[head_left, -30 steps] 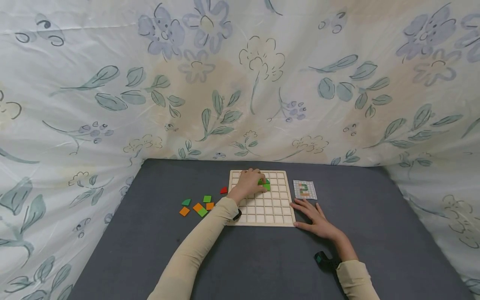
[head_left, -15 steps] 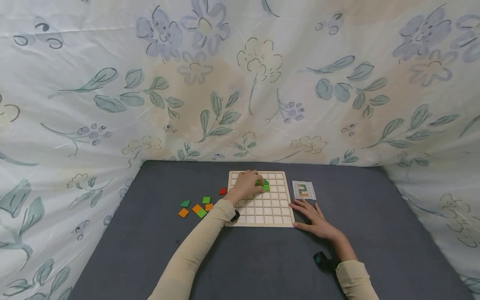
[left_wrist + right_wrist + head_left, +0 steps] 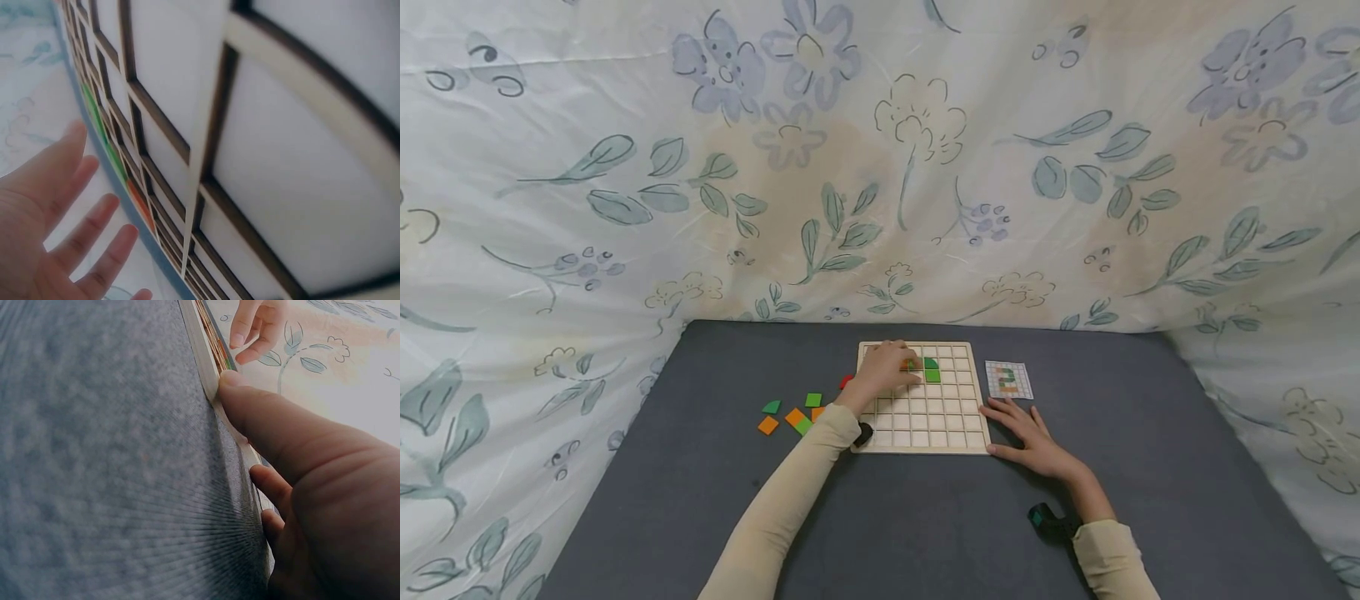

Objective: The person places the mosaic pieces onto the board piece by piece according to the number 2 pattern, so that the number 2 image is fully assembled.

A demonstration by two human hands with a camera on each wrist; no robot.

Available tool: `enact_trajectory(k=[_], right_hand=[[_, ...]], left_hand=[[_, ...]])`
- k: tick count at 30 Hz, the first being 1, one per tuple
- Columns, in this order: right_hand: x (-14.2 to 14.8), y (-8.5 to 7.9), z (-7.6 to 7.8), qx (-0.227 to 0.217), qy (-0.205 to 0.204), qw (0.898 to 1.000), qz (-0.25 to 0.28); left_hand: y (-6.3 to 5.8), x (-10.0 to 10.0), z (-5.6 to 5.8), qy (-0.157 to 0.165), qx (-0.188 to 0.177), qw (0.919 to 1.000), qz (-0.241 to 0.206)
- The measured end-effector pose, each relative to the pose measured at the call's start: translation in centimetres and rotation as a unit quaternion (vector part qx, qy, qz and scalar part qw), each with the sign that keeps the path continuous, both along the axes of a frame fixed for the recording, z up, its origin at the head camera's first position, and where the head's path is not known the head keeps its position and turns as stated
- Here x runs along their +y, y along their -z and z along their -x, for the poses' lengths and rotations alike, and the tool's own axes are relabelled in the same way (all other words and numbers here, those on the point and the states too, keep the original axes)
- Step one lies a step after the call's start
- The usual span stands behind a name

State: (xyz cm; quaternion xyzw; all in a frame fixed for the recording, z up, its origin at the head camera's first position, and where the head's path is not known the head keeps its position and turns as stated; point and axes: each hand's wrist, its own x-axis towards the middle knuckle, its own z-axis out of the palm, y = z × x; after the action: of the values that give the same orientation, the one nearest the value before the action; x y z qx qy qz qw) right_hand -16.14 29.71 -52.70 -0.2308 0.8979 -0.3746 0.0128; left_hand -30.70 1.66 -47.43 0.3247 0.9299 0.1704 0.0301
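Observation:
My left hand (image 3: 884,372) hovers over the upper part of a wooden grid board (image 3: 931,439). In the left wrist view its fingers are spread and loosely extended, with nothing between them. Near those fingertips, a green quarter-round tile (image 3: 931,363) and a green square tile (image 3: 932,376) lie in the grid. An orange tile (image 3: 140,204) sits in the same row, partly covered by the hand in the head view. My right hand (image 3: 1033,440) rests on the table with its fingers extended, thumb and fingertips touching the board's right edge.
Left of the board lie loose tiles: a green square (image 3: 813,400), a green curved one (image 3: 772,407), several orange ones (image 3: 767,426) and a partly hidden red one (image 3: 847,381). A pattern card (image 3: 1008,380) lies right of the board on the dark table (image 3: 925,525).
My left hand has drawn back a little to the left across the board, uncovering more of the green tiles and a bit of orange. My right hand has stayed at the board's edge.

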Motion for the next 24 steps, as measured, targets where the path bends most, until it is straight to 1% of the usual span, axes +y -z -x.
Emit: enact_trajectory(k=[5,13,19,24], right_hand=[[0.0,0.0,0.0,0.002,-0.001,1.000,0.001],[0.1,0.1,0.0,0.004,-0.003,1.000,0.002],[0.0,0.0,0.0,0.002,0.000,1.000,0.000],[0.0,-0.1,-0.1,0.002,-0.001,1.000,0.002]], left_hand=[[0.0,-0.5,-0.1,-0.014,0.002,0.9999,0.003],[0.3,-1.7,-0.4,-0.024,0.009,0.9995,-0.018],[0.1,-2.7,-0.7,-0.032,-0.001,0.9989,-0.035],[0.2,-3.6,-0.8,-0.045,-0.008,0.9976,-0.052]])
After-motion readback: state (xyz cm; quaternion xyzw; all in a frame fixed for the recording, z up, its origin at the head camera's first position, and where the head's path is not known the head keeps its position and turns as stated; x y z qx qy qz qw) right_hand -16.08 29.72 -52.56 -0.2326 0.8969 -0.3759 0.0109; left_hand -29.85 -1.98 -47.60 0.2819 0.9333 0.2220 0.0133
